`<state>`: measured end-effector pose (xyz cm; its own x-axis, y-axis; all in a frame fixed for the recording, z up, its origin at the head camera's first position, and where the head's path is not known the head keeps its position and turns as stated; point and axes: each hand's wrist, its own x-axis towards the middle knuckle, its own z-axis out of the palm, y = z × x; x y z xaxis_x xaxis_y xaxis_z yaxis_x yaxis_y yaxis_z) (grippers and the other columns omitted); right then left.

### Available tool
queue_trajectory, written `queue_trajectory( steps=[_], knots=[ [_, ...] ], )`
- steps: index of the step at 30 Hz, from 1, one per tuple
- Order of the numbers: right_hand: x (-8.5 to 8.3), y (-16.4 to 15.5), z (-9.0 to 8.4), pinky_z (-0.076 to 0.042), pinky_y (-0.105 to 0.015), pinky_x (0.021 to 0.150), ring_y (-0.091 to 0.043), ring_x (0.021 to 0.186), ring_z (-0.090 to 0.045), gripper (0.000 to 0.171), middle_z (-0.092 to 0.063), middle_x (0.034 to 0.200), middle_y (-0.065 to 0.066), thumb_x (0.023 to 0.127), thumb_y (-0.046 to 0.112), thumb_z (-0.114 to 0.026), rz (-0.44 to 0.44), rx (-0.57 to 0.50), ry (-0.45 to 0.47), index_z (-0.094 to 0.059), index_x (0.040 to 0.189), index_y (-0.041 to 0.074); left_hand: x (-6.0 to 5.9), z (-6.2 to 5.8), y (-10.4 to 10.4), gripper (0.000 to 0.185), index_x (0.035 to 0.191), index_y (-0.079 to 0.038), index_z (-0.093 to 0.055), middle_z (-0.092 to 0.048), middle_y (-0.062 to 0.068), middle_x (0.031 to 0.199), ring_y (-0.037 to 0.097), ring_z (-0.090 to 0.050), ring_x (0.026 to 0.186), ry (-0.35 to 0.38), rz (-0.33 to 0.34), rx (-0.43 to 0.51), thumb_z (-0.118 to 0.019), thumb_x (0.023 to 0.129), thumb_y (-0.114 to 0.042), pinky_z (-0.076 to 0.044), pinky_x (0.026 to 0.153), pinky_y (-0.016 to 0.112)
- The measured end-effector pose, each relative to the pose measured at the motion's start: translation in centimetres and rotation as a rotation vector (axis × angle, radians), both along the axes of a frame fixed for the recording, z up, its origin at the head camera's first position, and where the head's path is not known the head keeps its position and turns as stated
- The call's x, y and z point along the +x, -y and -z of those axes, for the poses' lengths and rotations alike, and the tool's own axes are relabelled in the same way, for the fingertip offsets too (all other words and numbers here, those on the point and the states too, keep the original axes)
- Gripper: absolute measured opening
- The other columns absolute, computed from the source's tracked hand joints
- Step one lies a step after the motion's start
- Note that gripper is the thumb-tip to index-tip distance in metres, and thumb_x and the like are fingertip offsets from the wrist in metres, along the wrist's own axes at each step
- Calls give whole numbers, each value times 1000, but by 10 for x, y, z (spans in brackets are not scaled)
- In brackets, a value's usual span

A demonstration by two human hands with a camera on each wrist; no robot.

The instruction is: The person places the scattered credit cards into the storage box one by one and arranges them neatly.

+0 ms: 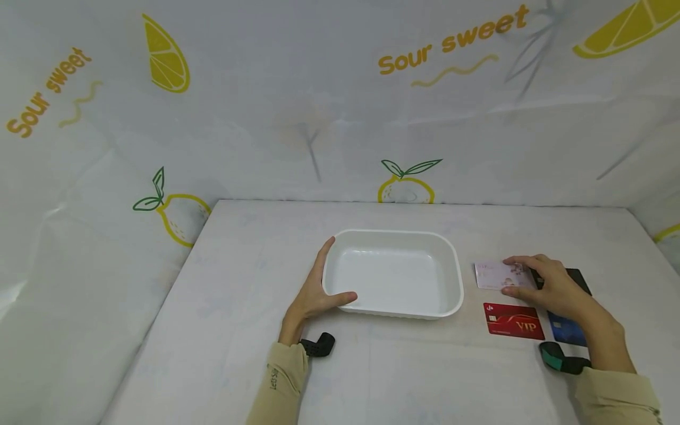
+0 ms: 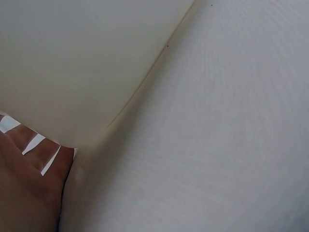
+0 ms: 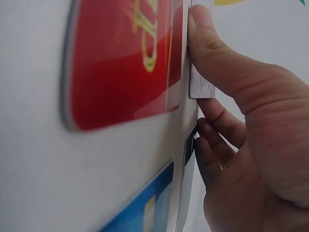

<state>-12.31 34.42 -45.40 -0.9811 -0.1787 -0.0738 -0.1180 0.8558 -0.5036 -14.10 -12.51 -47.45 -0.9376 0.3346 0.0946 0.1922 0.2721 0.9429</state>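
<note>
"Where is the left hand [image 1: 308,295]?"
"At the white tray [image 1: 393,314] on the tabletop [image 1: 212,336]. Its fingers are spread and fairly straight along the tray's left side, with the thumb over the near rim."

"And the right one?"
"The right hand [image 1: 555,286] pinches the pink card [image 1: 489,275], thumb at the near edge and index finger at the far edge. The card is just beside the tray, to its right. I can't tell whether it lies flat or is slightly raised."

"What else is near that hand?"
"The red card [image 1: 513,321], marked VIP, lies just nearer the person than the pink one. The blue card [image 1: 569,330] is to the red one's right, partly hidden by the wrist. The black card [image 1: 579,280] shows behind the hand."

"Anything on the arms?"
"Beige sleeves [image 1: 281,378], and a dark device on each wrist; the right device [image 1: 553,356] has a green patch."

"And behind the tabletop?"
"A pale sheet [image 1: 255,118] printed with lemons and 'Sour sweet'."
</note>
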Motion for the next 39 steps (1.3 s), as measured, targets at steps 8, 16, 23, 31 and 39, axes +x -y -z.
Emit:
queue_trajectory(
  steps=[8, 16, 23, 31, 39],
  knots=[
    [1, 0, -1, -32, -84, 90, -60, 126, -29, 70, -51, 134, -39, 85, 35, -83, 13, 23, 31, -55, 140, 0, -1, 3, -1, 132, 165, -31, -12, -22, 5, 170, 33, -30, 152, -19, -5, 6, -79, 62, -82, -24, 121, 62],
    [2, 0, -4, -30, -87, 89, -61, 131, -20, 76, -44, 140, -40, 86, 45, -79, 50, 52, 80, -53, 144, 3, -1, 2, -1, 131, 165, -32, -14, -21, 5, 171, 32, -26, 155, -36, -11, 6, -78, 63, -82, -21, 123, 63],
    [2, 3, -4, -33, -84, 87, -61, 126, -25, 82, -48, 138, -41, 82, 46, -83, 58, 47, 54, -52, 143, 0, -2, 3, -1, 131, 165, -30, -14, -21, 5, 171, 32, -26, 155, -37, -8, 12, -78, 63, -82, -22, 122, 63],
    [4, 7, -3, -40, -79, 84, -58, 120, -31, 81, -59, 122, -37, 83, 46, -82, 58, 49, 19, -54, 142, -3, -3, 5, -1, 130, 165, -28, -15, -24, 6, 170, 32, -30, 152, -50, 0, 23, -77, 64, -82, -24, 121, 63],
    [9, 11, -8, -46, -75, 77, -53, 116, -36, 78, -58, 123, -38, 82, 42, -84, 102, -11, -58, -57, 140, -3, -2, 4, 0, 130, 165, -31, -15, -25, 6, 169, 33, -32, 151, -38, -11, 15, -76, 63, -84, -25, 120, 63]
  ],
)
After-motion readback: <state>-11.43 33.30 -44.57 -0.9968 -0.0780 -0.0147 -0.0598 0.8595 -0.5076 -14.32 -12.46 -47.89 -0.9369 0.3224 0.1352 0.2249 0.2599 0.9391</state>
